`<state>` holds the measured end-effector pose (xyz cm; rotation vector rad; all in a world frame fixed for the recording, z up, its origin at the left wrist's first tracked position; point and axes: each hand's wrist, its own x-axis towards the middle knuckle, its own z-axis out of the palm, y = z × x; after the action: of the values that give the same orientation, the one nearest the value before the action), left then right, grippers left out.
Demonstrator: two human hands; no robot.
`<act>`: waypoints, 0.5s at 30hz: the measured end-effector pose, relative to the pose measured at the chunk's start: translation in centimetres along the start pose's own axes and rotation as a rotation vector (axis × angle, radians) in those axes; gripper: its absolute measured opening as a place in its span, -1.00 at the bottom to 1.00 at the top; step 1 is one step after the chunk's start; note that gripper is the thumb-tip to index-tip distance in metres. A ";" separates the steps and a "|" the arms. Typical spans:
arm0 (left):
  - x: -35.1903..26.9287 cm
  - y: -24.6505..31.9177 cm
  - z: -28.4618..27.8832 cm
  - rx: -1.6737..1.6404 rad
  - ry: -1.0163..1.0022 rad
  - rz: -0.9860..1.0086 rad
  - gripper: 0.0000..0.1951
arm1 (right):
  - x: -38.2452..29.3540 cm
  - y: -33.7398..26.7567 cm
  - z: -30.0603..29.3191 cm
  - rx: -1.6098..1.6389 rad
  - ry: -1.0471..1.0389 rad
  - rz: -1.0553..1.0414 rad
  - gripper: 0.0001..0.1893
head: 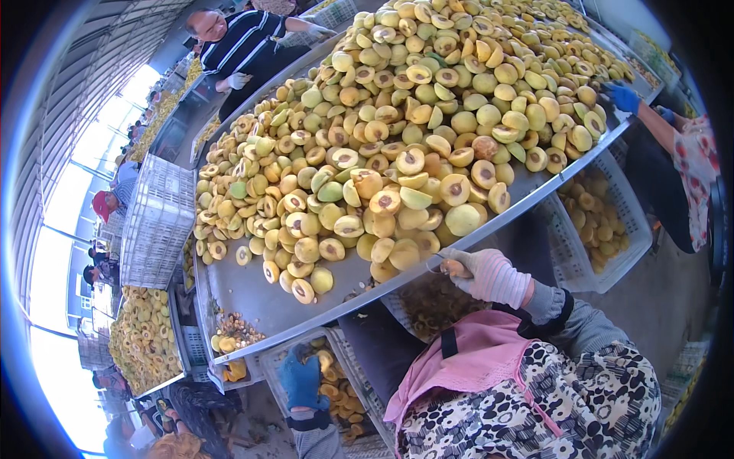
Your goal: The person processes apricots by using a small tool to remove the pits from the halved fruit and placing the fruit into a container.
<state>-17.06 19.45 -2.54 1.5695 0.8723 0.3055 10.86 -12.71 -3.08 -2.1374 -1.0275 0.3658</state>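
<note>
My right hand, in a white and pink striped knit glove, grips a small tool by its wooden-looking handle at the table's front rim. A thin curved metal end shows beyond its fingers. My left hand, in a blue glove, is over a plastic crate of halved fruit below the table edge. Its fingertips are hard to make out, and whether it holds anything is unclear. On the metal table lies a large heap of apricot-like fruit, mostly cut halves, several with brown stones showing.
Pits and scraps lie at the table's left corner. Another fruit crate stands under the right side. A co-worker's blue-gloved hand reaches in at right. Another person stands across the table. Stacked white crates rise at left.
</note>
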 end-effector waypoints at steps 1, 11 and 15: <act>0.4 1.7 0.0 0.638 0.101 0.230 -0.61 | 0.1 0.1 0.0 -0.015 -0.044 0.058 -0.57; 16.7 6.0 12.9 1.910 -0.008 0.461 -0.36 | 1.6 -1.8 1.4 -0.026 -0.160 -0.049 -0.48; 15.6 4.9 11.0 1.212 -0.010 0.409 -0.76 | 2.1 -2.5 1.1 -0.020 -0.126 -0.031 -0.54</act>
<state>2.37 22.15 -4.74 2.8823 0.7336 0.0188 10.22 -9.47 -1.96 -2.1359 -1.1382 0.4826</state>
